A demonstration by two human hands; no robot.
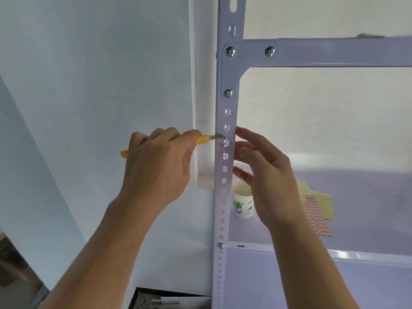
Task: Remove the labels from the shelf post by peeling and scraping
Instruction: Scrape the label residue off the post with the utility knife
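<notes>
Yellow-handled scraper (201, 139) gripped by left hand (156, 168), blade set against label residue (223, 143) on shelf post (219, 162), right hand (267, 175) grip open, just beside post

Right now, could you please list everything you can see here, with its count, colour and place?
shelf post: one, pale lilac, upright, centre
label remnants: few, reddish, on the post at the blade tip
scraper: one, yellow handle, metal blade, in left hand
screws: three, silver, corner bracket above
shelf board: one, lilac, right of post
paper cup: one, white with green print, on shelf board
label sheet: one, red-edged, on shelf board, right
yellow paper: one, under label sheet
left hand: one, grips scraper, left of post
right hand: one, fingers relaxed, at post's right edge
</notes>
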